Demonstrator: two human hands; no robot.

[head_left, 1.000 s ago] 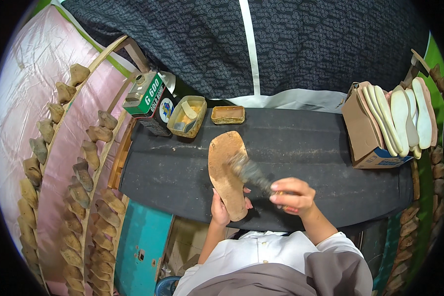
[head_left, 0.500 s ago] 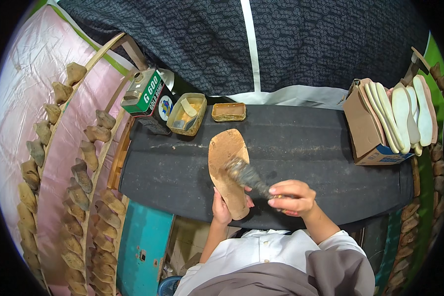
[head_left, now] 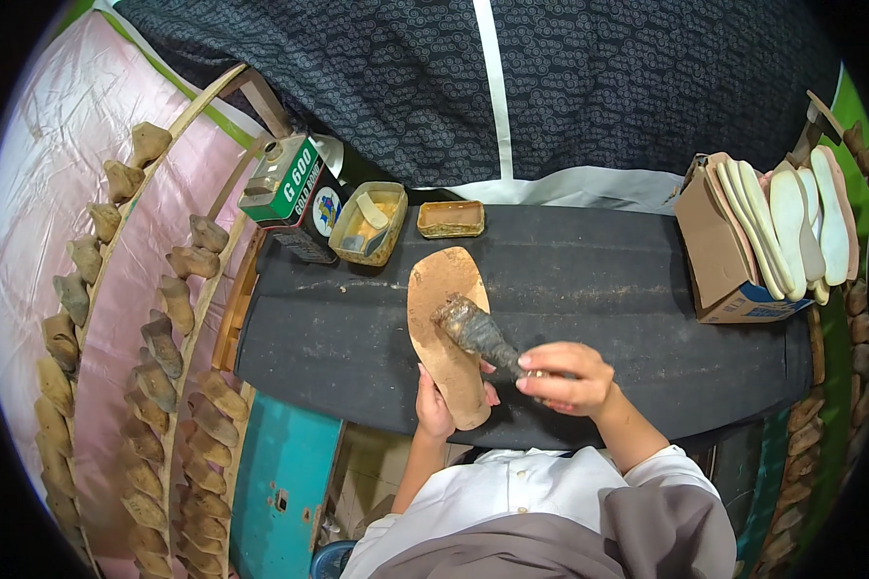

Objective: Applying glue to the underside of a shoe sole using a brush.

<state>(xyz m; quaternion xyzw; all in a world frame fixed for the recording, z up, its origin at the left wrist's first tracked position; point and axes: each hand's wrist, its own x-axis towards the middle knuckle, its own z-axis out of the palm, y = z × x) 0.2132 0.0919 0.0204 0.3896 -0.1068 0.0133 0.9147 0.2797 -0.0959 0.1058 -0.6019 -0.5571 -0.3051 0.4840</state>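
My left hand (head_left: 434, 407) is closed around the narrow lower end of a brown shoe sole (head_left: 442, 359). Thumb and fingertips show on either side of it. The wide end of the sole tilts up and away from me over the table. From the right, my right hand (head_left: 572, 378) pinches the thin handle of a glue brush (head_left: 481, 333) between thumb and fingers. The thick, dark, crusted head of this brush rests against the middle of the sole's face, which looks darker and mottled there.
A dark cloth-covered table (head_left: 589, 261) lies beneath. At its far left stand a green and black can (head_left: 294, 198), a tub (head_left: 369, 253) with scraps and a shallow dish (head_left: 451, 230). A cardboard box (head_left: 714, 236) of pale soles sits right. Racks of wooden shoe lasts (head_left: 161, 344) flank both sides.
The brush head has shifted slightly down and left on the sole, and my right hand has moved a little with it. My left hand keeps its hold on the sole.
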